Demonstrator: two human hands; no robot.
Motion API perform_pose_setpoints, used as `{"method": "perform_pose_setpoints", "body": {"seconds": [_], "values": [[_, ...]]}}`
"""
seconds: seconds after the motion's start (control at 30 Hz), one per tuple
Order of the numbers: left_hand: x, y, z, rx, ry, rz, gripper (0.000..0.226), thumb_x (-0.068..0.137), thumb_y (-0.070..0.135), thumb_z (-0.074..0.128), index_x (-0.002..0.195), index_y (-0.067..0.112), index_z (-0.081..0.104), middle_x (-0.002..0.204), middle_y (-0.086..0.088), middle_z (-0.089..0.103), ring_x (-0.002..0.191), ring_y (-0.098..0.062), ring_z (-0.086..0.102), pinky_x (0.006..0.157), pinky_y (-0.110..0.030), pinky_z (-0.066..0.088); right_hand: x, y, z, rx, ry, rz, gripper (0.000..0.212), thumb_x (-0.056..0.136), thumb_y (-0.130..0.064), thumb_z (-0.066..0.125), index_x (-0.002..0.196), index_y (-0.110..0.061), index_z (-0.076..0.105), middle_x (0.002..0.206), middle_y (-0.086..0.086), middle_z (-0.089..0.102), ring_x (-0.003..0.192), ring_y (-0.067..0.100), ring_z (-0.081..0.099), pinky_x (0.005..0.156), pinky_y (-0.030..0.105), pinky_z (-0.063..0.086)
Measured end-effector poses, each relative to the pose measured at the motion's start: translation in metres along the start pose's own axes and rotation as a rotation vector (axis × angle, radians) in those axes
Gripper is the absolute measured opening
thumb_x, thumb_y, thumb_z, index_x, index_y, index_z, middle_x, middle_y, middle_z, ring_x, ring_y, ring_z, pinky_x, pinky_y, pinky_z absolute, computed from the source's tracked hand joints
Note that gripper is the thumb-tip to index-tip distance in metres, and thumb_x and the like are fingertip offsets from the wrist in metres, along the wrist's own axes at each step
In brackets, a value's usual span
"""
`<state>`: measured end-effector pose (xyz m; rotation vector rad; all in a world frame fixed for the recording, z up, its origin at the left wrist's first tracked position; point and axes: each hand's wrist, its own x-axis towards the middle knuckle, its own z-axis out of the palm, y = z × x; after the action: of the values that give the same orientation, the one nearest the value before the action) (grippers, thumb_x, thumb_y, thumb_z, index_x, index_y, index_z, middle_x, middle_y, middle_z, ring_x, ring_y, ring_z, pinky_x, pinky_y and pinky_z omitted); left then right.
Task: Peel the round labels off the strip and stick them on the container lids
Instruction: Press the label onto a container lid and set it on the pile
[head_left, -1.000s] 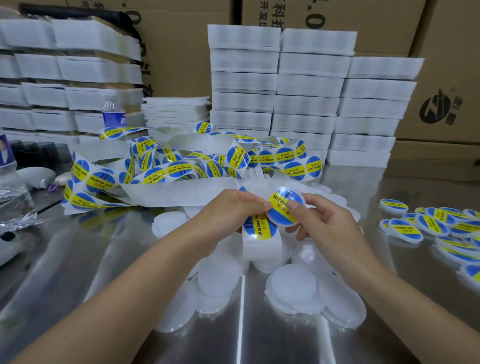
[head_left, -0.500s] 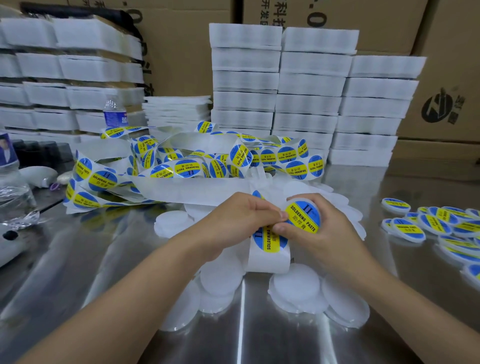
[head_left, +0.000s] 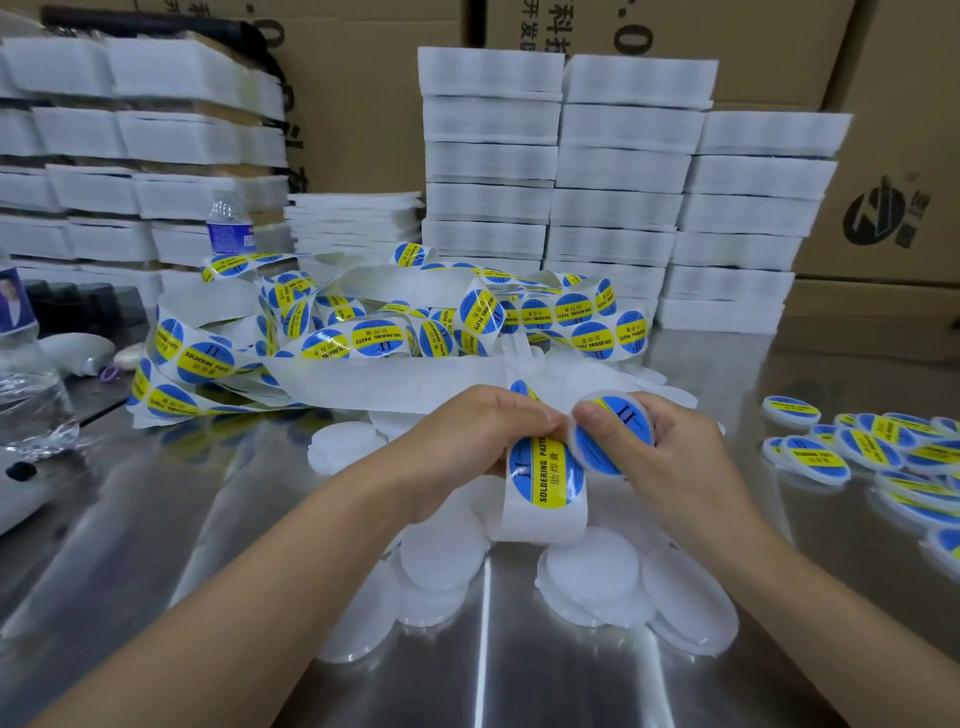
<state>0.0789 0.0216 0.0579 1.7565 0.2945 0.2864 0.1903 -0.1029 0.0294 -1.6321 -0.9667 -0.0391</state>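
Head view: label being pressed onto a lid held above the desk (head_left: 156, 545).

Risk: the label may seat off-centre or crease if the right thumb slides, and the hanging label strip (head_left: 543, 486) could catch on the lid. The right hand (head_left: 660, 457) is clamped on a container lid (head_left: 610, 436), thumb on its blue-and-yellow label. The left hand (head_left: 467, 441) is closed on the strip, just left of the lid. Bare lids (head_left: 587, 577) lie near; labelled lids (head_left: 852, 447) lie right.
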Motion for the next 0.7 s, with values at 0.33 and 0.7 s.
{"method": "perform_pose_setpoints", "body": {"seconds": [0.33,0.7], "values": [[0.0009,-0.0001,0.0007,-0.06,-0.006,-0.025,0.027,0.092,0.013,0.054,0.075,0.018,0.074,0.08,-0.004,0.073,0.073,-0.016,0.067,0.076,-0.026,0.055,0.0017,0.0025,-0.0008,-0.068,0.031,0.022,0.062,0.068,-0.065,0.046,0.057,-0.004,0.045,0.045,-0.009,0.032,0.045,0.006,0.028,0.043,0.015,0.026],[-0.0009,-0.0033,0.0032,0.034,-0.042,0.021,0.022,0.087,0.014,0.063,0.069,0.023,0.072,0.069,0.007,0.071,0.062,-0.003,0.065,0.058,-0.011,0.047,0.0015,0.0004,0.0,-0.086,0.023,0.067,0.07,0.07,-0.067,0.039,0.06,0.001,0.044,0.048,-0.004,0.033,0.046,0.009,0.028,0.045,0.021,0.026]]}}
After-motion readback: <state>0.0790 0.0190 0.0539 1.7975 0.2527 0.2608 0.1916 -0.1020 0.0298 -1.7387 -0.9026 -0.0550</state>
